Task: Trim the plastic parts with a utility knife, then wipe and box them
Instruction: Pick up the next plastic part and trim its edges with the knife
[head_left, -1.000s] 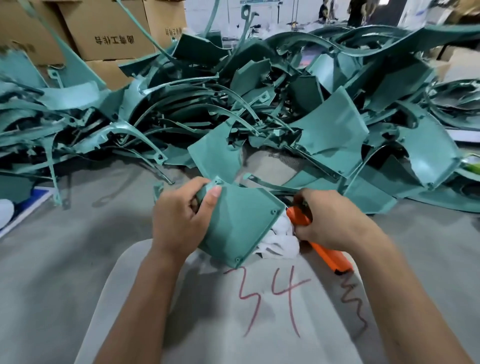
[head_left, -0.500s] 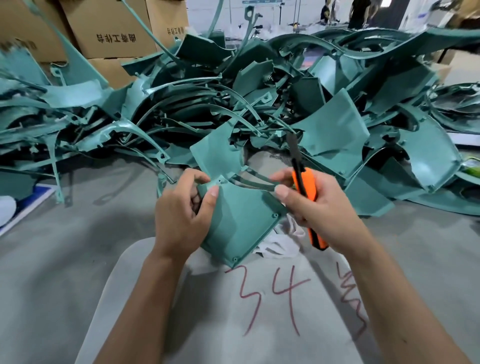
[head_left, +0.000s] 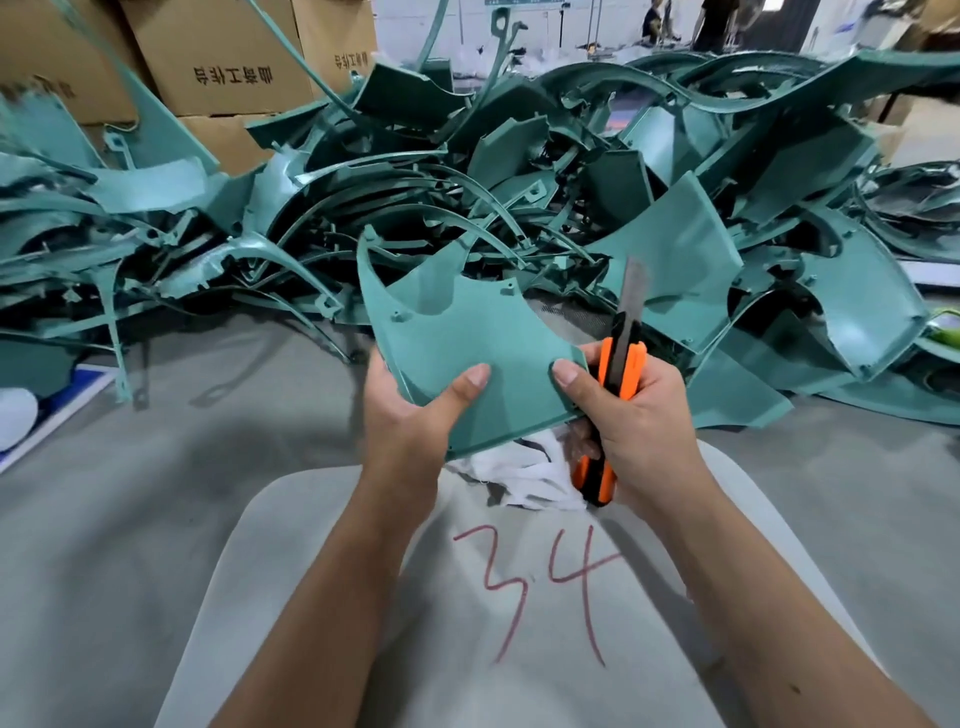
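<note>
Head view: both hands up front over a grey pad (head_left: 322, 597) with "34" in red marker (head_left: 540, 587).

Left hand (head_left: 410, 410) grips the teal plastic part (head_left: 467, 353) at its lower-left edge, thumb pressed flat on the face, the other fingers hidden behind the panel. The part is held up off the pad, tilted toward the camera, curved cut-outs on its top edge, small screw bosses visible on the face.

Right hand (head_left: 628, 410) holds the utility knife (head_left: 618, 384): fingers curled round the orange and black handle, blade extended and pointing up and away. The thumb of that hand pins the part's lower-right corner, so the part is held between both hands. The blade stands just right of the part's right edge; can't tell if it touches.

A white rag (head_left: 524, 473) lies crumpled on the pad directly below the part and beside the knife's butt end.

Behind: a large heap of teal plastic parts (head_left: 519, 197) spread across the grey floor (head_left: 104, 493). Cardboard boxes (head_left: 218, 57) are stacked at top left behind the heap. People stand in the far background, too small to make out.
</note>
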